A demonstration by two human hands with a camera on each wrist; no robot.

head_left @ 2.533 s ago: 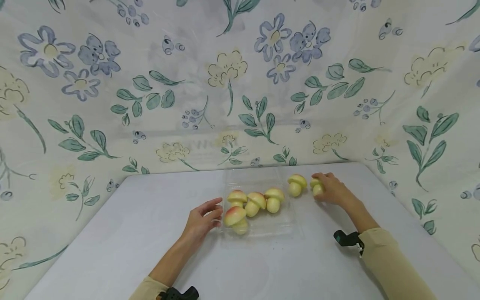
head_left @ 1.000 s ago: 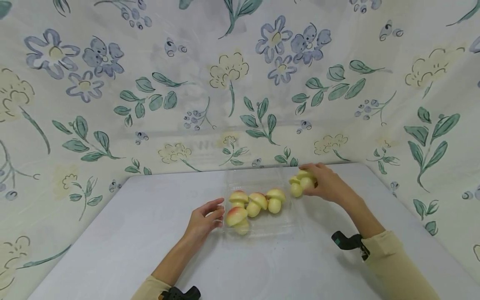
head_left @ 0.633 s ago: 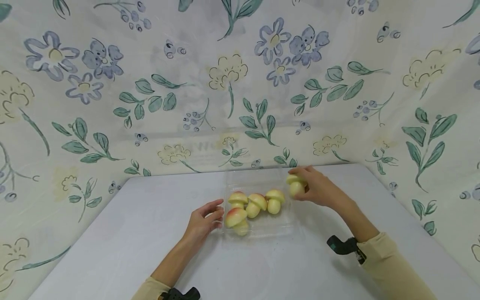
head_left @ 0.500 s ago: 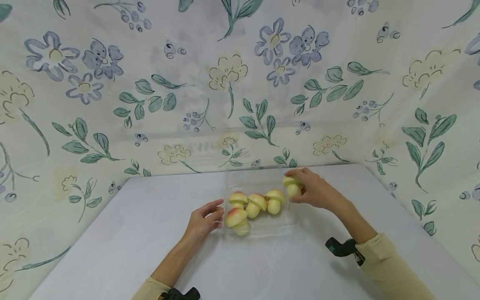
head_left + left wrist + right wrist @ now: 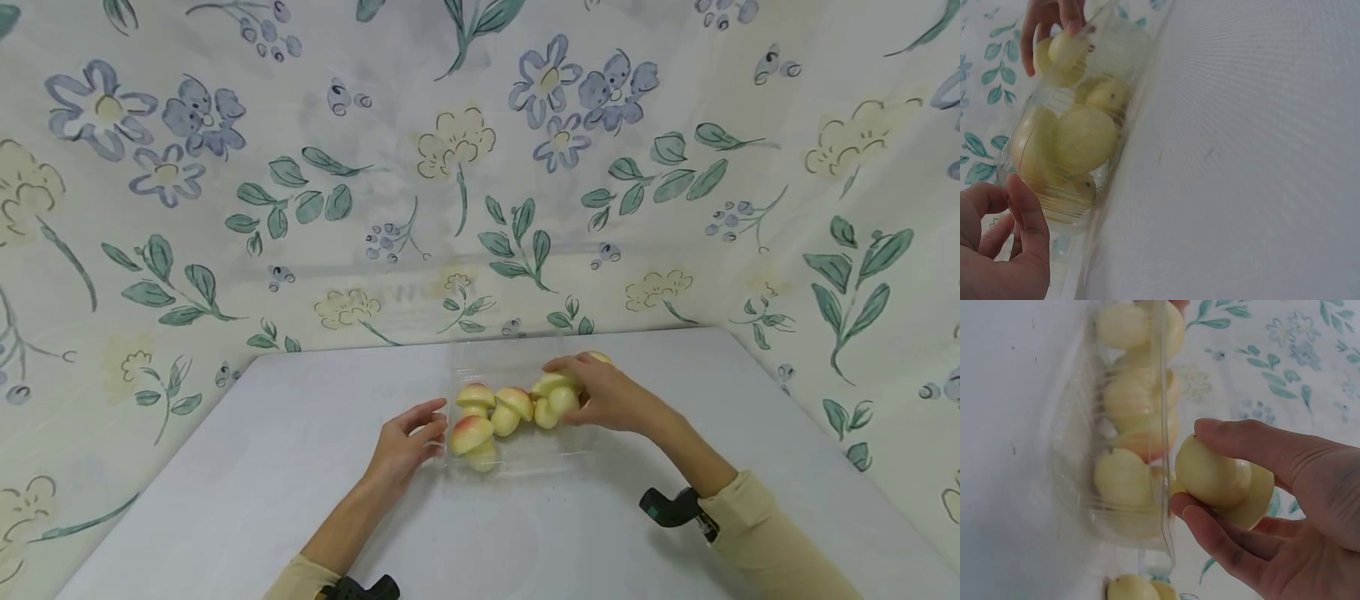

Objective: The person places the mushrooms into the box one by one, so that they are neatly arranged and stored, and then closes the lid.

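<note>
My right hand (image 5: 611, 396) pinches a yellow mushroom (image 5: 1216, 475) between thumb and fingers, above the right side of a clear plastic box (image 5: 517, 462). In the head view this mushroom overlaps the rightmost one (image 5: 545, 414) in the box. Several mushrooms lie inside, one with a reddish cap (image 5: 472, 433) at the front left. At the box's left side, my left hand (image 5: 401, 442) pinches the rim with thumb and index finger, as the left wrist view shows. Behind the right hand, another mushroom (image 5: 602, 357) is mostly hidden; it stands on the table outside the box.
The white table (image 5: 300, 467) extends on both sides of the box and in front of it. A floral cloth (image 5: 397, 208) hangs behind the table's back edge. Black wrist cameras (image 5: 671, 507) are strapped near both sleeves.
My right hand took the far-right mushroom, lifted it past the other loose one, and carried it left over the box. My left hand has stayed at the box's left side.
</note>
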